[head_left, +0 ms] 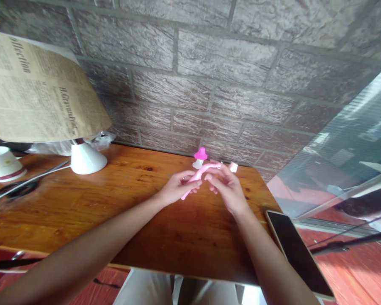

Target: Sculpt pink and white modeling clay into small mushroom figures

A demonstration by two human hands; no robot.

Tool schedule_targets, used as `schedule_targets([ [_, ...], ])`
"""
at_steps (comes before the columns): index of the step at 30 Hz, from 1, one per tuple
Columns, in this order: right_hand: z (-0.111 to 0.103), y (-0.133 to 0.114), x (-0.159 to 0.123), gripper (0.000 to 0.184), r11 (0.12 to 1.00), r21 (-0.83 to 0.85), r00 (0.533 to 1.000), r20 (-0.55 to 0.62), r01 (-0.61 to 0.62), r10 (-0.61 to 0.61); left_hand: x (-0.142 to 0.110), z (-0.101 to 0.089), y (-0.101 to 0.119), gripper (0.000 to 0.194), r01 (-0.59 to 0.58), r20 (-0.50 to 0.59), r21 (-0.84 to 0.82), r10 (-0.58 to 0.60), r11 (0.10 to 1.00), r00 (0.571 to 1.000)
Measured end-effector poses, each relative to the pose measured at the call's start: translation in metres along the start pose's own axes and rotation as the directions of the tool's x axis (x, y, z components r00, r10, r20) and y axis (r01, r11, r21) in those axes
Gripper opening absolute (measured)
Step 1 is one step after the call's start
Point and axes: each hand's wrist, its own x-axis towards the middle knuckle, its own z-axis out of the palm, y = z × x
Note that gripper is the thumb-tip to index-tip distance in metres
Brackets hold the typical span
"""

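Both my hands meet over the middle of the wooden table point(82, 212). My left hand point(178, 188) is closed around the lower end of a thin pink stick-like object point(200, 171). My right hand point(227, 186) pinches the same pink object near its upper end, fingers curled. Just behind the hands stands a small toy mushroom point(199, 156) with a bright pink cap and white stem. A small pale pink piece point(233, 167) lies beside my right hand's fingertips.
A lamp with a white base point(87, 159) and newspaper-print shade point(38, 93) stands at the left. Black scissors point(17, 189) and a white bowl point(3, 163) lie at far left. A dark phone point(295, 250) rests on the table's right edge. A brick wall rises behind.
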Motion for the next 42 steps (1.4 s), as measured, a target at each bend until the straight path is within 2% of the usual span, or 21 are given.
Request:
schedule_targets([
  [4, -0.003, 0.0, 0.001, 0.033, 0.993, -0.086, 0.992, -0.091, 0.075, -0.082, 0.0, 0.0, -0.002, 0.041, -0.039, -0.098, 0.064, 0.045, 0.997, 0.994],
  [8, -0.004, 0.002, 0.002, 0.031, 0.99, -0.126, 0.993, -0.094, 0.057, -0.069, 0.001, -0.001, -0.002, 0.037, -0.03, -0.134, 0.127, 0.047, 0.991, 0.99],
  [11, -0.002, 0.003, 0.002, 0.031, 0.984, -0.157, 0.993, -0.072, 0.085, -0.097, 0.002, -0.005, -0.004, 0.032, -0.1, -0.144, 0.183, 0.127, 0.978, 0.981],
  [14, 0.001, 0.005, 0.0, 0.038, 0.969, -0.2, 0.985, -0.069, 0.143, -0.16, 0.003, -0.008, -0.006, 0.026, -0.204, -0.116, 0.275, 0.243, 0.94, 0.963],
  [16, 0.002, 0.006, -0.001, 0.039, 0.962, -0.225, 0.983, -0.065, 0.155, -0.174, 0.003, -0.01, -0.006, 0.025, -0.233, -0.092, 0.32, 0.275, 0.918, 0.957],
  [20, 0.003, 0.006, -0.002, 0.031, 0.962, -0.246, 0.986, -0.085, 0.119, -0.144, 0.002, -0.01, -0.005, 0.026, -0.229, -0.082, 0.344, 0.272, 0.911, 0.959],
  [23, 0.001, 0.007, 0.0, 0.032, 0.965, -0.24, 0.986, -0.096, 0.107, -0.133, 0.003, -0.009, -0.005, 0.028, -0.224, -0.074, 0.346, 0.264, 0.911, 0.962],
  [28, 0.0, 0.007, 0.001, 0.033, 0.968, -0.222, 0.989, -0.068, 0.117, -0.135, 0.003, -0.01, -0.007, 0.033, -0.227, -0.095, 0.368, 0.279, 0.902, 0.955],
  [34, 0.0, 0.01, 0.001, 0.033, 0.979, -0.199, 0.999, 0.0, 0.033, -0.034, 0.003, -0.013, -0.006, 0.032, -0.221, -0.139, 0.382, 0.292, 0.897, 0.946],
  [39, 0.001, 0.015, -0.001, 0.037, 0.967, -0.25, 0.998, 0.011, 0.057, -0.056, 0.002, -0.013, -0.006, 0.033, -0.203, -0.116, 0.424, 0.275, 0.883, 0.954],
  [42, 0.0, 0.017, -0.001, 0.037, 0.952, -0.301, 0.998, 0.006, 0.057, -0.058, 0.002, -0.012, -0.008, 0.034, -0.213, -0.092, 0.383, 0.267, 0.899, 0.959],
])
